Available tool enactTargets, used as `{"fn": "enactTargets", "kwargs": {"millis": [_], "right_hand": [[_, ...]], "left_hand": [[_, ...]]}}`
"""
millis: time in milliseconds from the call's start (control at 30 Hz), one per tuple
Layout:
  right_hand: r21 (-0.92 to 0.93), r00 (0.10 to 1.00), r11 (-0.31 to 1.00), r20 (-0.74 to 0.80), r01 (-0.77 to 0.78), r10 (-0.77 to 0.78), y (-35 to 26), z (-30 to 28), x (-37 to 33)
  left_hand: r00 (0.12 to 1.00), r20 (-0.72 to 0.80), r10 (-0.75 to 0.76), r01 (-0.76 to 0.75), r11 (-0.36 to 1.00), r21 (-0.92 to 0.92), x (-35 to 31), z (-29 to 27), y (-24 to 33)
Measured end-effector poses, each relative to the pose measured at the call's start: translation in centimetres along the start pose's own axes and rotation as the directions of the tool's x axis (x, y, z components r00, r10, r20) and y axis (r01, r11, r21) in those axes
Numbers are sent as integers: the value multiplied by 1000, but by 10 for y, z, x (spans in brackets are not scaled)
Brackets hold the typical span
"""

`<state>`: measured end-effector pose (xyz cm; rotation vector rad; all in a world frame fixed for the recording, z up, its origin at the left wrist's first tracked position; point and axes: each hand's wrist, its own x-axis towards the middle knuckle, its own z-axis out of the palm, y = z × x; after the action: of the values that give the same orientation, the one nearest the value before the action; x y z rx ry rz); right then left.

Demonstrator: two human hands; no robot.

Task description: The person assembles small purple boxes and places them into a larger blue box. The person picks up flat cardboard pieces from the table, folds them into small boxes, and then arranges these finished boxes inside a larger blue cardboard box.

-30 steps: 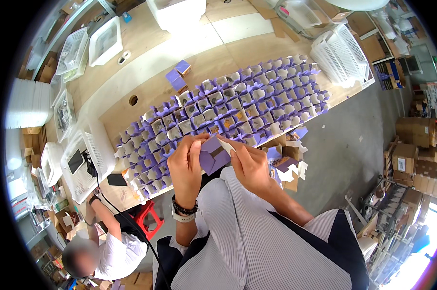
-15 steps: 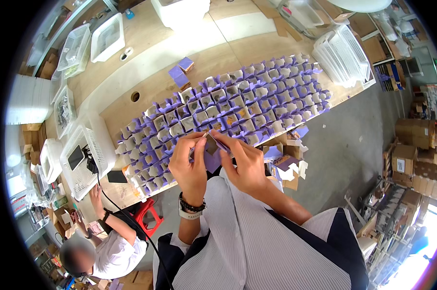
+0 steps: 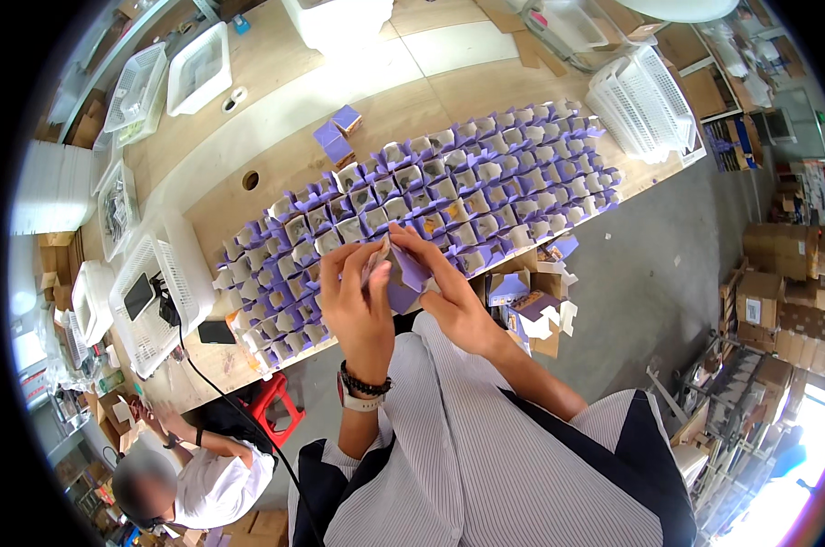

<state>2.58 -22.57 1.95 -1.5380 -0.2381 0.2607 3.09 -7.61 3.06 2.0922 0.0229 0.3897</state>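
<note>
Between my hands, just over the table's near edge, is a small purple cardboard box [image 3: 409, 276] with its flaps up. My left hand [image 3: 356, 296] pinches its left side, partly covering it. The fingers of my right hand [image 3: 451, 296] close on the purple flap at its right. Beyond my hands stand rows of open-topped purple boxes [image 3: 485, 173], packed side by side with pale flaps spread upward. Some hold grey or orange contents that I cannot make out. Two closed purple boxes [image 3: 332, 141] lie apart behind the rows.
A carton of purple packaging [image 3: 531, 310] stands below the table edge at right. White baskets [image 3: 640, 105] are stacked at the far right. At left, a white basket [image 3: 153, 314] holds dark devices with a cable. A person [image 3: 212, 474] sits near a red stool [image 3: 274, 410].
My fingers have shifted on the small box, and its right purple flap now stands more open to view. At lower left, the other person's hand has drawn back from beside the white basket.
</note>
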Motion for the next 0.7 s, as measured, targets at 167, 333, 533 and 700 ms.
{"fn": "enactTargets", "kwargs": {"millis": [167, 333, 533, 700], "right_hand": [[-180, 994, 983, -92, 41, -58, 0, 8, -1], [-128, 969, 986, -237, -104, 72, -6, 8, 0], [8, 887, 902, -177, -431, 426, -20, -17, 5], [-178, 947, 971, -306, -161, 101, 22, -31, -5]], "left_hand": [[992, 124, 16, -16, 1000, 0, -1, 5, -3], [938, 306, -161, 277, 881, -384, -1, -2, -8], [905, 425, 1, 258, 793, -552, 6, -9, -17], [875, 483, -14, 204, 917, -342, 8, 6, -5]]}}
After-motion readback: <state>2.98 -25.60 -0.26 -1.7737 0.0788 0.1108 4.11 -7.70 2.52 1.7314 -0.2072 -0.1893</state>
